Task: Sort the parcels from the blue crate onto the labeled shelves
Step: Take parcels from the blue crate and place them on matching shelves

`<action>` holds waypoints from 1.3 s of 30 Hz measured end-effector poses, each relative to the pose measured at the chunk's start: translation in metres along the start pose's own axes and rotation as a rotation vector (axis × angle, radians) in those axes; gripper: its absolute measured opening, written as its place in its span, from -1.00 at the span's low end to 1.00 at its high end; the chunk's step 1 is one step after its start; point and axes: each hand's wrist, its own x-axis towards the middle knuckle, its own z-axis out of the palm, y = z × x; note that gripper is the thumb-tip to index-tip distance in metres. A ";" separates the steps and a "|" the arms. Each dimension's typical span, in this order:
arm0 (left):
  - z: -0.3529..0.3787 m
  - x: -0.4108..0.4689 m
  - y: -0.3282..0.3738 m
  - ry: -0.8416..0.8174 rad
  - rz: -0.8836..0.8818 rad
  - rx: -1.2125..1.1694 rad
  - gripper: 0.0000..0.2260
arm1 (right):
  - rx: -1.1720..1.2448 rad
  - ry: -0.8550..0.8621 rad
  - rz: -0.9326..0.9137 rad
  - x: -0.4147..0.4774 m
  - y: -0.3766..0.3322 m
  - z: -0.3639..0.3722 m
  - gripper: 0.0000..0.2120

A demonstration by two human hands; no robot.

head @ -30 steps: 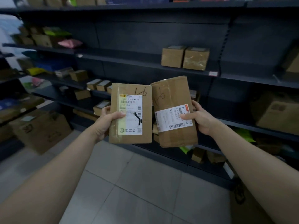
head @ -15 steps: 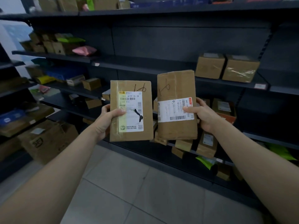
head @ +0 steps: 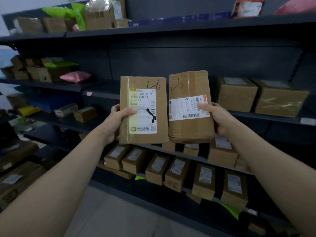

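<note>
Left hand (head: 118, 120) is closed round the left edge of the flat parcel (head: 143, 110), thumb across its label. Right hand (head: 217, 117) clasps the right edge of the taped parcel (head: 189, 106). Both stand upright, side by side, each hand-marked 1-6.

Step in hand: matching parcels to a shelf. Next move: read a shelf tag (head: 307, 121). The middle shelf (head: 102, 89) shows bare board left of two cardboard boxes (head: 236, 94); lift each parcel over its front lip.

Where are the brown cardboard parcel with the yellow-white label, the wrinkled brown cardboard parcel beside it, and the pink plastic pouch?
Brown cardboard parcel with the yellow-white label (head: 143, 103): head view, middle of its label.
Wrinkled brown cardboard parcel (head: 186, 108): head view, its white label.
Pink plastic pouch (head: 76, 76): head view, its middle.
</note>
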 end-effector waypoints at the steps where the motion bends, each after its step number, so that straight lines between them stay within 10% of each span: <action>1: 0.003 0.018 0.007 -0.013 -0.004 -0.016 -0.29 | 0.009 -0.001 0.003 0.016 -0.008 -0.002 -0.38; 17: 0.015 0.244 0.055 -0.278 -0.161 0.162 -0.60 | -0.010 0.130 0.054 0.178 -0.055 0.003 -0.61; 27: -0.006 0.334 0.076 -0.419 -0.243 0.301 -0.42 | -0.217 0.302 0.202 0.225 -0.075 0.036 -0.56; 39: 0.002 0.383 0.087 -0.263 -0.133 0.608 -0.51 | -0.377 0.613 0.051 0.241 -0.076 0.049 -0.78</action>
